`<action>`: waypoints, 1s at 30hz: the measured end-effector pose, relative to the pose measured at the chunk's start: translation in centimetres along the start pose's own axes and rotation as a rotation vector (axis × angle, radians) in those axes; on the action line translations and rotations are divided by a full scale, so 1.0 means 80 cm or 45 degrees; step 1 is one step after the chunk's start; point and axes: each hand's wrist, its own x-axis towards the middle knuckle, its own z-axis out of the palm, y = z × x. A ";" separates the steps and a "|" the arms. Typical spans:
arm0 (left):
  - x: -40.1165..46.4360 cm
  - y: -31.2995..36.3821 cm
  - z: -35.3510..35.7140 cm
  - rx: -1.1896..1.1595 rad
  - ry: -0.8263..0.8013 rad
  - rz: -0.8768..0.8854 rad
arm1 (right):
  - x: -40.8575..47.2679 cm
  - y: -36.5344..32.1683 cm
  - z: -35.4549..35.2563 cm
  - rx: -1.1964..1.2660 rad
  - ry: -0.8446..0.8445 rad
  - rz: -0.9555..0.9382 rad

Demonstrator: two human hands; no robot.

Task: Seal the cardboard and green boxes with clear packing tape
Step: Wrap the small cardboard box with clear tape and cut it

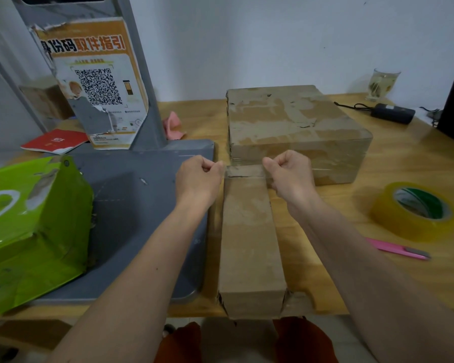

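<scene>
A glass [383, 83] at two o'clock on the wooden table [393, 179] holds pale liquid with something floating in it; both cardboard boxes lie shut, so I cannot see inside them. My left hand [198, 179] and right hand [290, 174] each pinch one end of a clear tape strip [244, 171] stretched between them, across the far end of the long narrow cardboard box [249, 239] that runs from six toward twelve o'clock. Just beyond my knuckles sits the wide flat cardboard box [296, 129], its brown skin scuffed and patched with old tape. The glossy green box [29, 224], torn at its edges, rests at nine o'clock on a grey scale platform [142, 205]. The yellowish tape roll [414, 210] lies at three o'clock, a pink cutter [399, 248] nearer me.
</scene>
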 end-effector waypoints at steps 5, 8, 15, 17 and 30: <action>-0.006 0.006 -0.003 -0.068 -0.042 -0.070 | 0.006 0.005 0.001 0.086 -0.036 0.099; -0.009 0.006 -0.004 -0.075 -0.073 -0.081 | 0.007 0.005 0.002 0.104 -0.043 0.129; -0.006 -0.003 0.001 -0.193 -0.128 -0.228 | 0.006 0.007 0.002 0.090 -0.046 0.129; -0.007 -0.005 0.004 -0.203 -0.116 -0.230 | 0.005 0.007 0.002 0.095 -0.051 0.127; 0.007 -0.032 0.031 -0.040 -0.223 -0.172 | 0.001 0.018 0.016 -0.084 0.034 -0.034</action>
